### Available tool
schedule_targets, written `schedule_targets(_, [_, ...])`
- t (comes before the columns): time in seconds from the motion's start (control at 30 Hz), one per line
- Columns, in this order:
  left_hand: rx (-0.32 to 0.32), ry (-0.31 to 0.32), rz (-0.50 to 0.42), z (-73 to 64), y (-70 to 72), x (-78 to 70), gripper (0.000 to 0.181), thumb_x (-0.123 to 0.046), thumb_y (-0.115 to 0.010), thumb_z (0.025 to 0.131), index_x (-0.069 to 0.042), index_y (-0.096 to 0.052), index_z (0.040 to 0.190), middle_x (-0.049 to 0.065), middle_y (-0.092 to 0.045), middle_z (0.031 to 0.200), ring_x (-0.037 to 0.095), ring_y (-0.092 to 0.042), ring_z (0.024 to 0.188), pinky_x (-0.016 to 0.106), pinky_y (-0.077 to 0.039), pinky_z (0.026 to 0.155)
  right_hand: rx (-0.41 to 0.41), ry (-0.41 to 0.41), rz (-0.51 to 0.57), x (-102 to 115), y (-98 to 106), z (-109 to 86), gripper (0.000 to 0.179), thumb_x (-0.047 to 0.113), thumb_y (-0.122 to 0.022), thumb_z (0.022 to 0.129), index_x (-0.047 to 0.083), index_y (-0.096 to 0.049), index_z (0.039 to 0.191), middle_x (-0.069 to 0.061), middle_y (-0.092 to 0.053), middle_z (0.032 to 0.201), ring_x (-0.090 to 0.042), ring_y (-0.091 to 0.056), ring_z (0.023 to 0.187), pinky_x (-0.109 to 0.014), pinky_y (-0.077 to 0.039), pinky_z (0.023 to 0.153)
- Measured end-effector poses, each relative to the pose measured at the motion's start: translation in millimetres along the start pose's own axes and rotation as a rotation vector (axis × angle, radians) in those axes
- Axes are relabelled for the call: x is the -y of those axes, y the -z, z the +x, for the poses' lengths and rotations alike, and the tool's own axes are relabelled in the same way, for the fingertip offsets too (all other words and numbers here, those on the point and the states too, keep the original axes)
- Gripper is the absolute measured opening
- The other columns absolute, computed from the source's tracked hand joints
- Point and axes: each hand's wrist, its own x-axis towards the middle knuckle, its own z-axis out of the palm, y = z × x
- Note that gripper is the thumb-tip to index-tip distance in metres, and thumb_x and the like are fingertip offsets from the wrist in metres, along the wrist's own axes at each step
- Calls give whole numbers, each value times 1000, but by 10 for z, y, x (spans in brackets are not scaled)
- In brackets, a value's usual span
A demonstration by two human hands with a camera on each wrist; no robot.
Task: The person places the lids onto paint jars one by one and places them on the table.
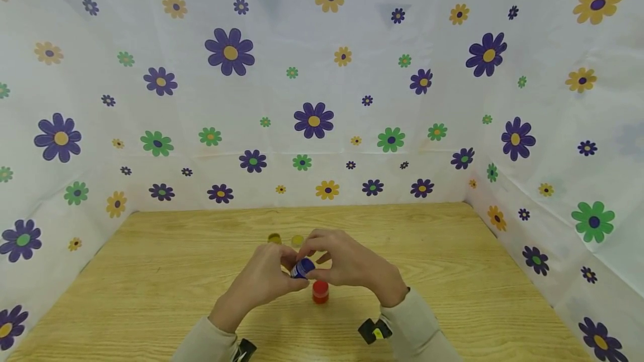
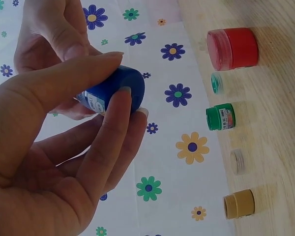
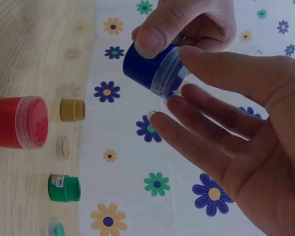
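Observation:
Above the table, my left hand (image 1: 263, 277) grips a small blue paint jar (image 3: 140, 68) by its body, thumb on one side and fingers on the other. The jar is tilted, and a pale label shows in the left wrist view. Its clear ribbed lid (image 3: 167, 74) is on the jar's end, facing my right hand (image 1: 347, 260). My right thumb and fingertips pinch that lid at its rim, with the other fingers loosely bent. Below the hands a larger red paint jar (image 1: 320, 293) stands upright with its clear lid on.
Farther back stands an uncapped ochre jar (image 2: 239, 204), with a loose clear lid (image 2: 238, 162) near it. An uncapped green jar (image 2: 221, 117) and its green-stained lid (image 2: 217, 83) are on the wooden table (image 1: 443, 272). Flower-print sheeting (image 1: 282, 88) encloses the back and sides.

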Motion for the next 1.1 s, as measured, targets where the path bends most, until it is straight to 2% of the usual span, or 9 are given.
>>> schedule_targets(0.2, [8,-5,-14,1,1,6,21,-16,-89,79,-12,-79,96,-3,-78,85,7,-70,78,22,-56,69,25,33,30,-14,-16,14,19,-1,-79,87,8,-75,104,-7,-67,116,-18,-66,110,-24,-59,90])
schedule_targets(0.4, [12,2,-14,-2,4,-3,21,-17,-89,79,-12,-79,96,-4,-78,85,7,-70,78,22,-56,68,31,36,30,-7,-19,13,20,-3,-78,88,6,-76,106,-8,-68,114,-17,-68,107,-21,-58,90])
schedule_targets(0.67, [21,-1,0,-6,-2,-20,16,-18,-88,79,-15,-80,92,-6,-77,81,6,-69,76,22,-54,66,40,9,43,0,-14,15,15,2,-75,91,4,-77,106,-9,-71,110,-13,-71,102,-16,-58,84])
schedule_targets(0.9, [24,12,2,1,-7,-15,19,-17,-89,79,-12,-80,94,-5,-76,82,7,-69,76,23,-55,68,54,-14,46,-6,-8,17,22,0,-78,88,4,-76,110,-8,-72,113,-16,-71,106,-18,-58,87])
schedule_targets(1.1, [25,22,-8,4,-10,-6,21,-18,-90,78,-11,-80,95,-4,-76,81,12,-70,76,23,-54,66,56,0,34,-11,-13,11,23,-1,-78,88,3,-77,110,-9,-73,112,-15,-72,103,-18,-58,86])
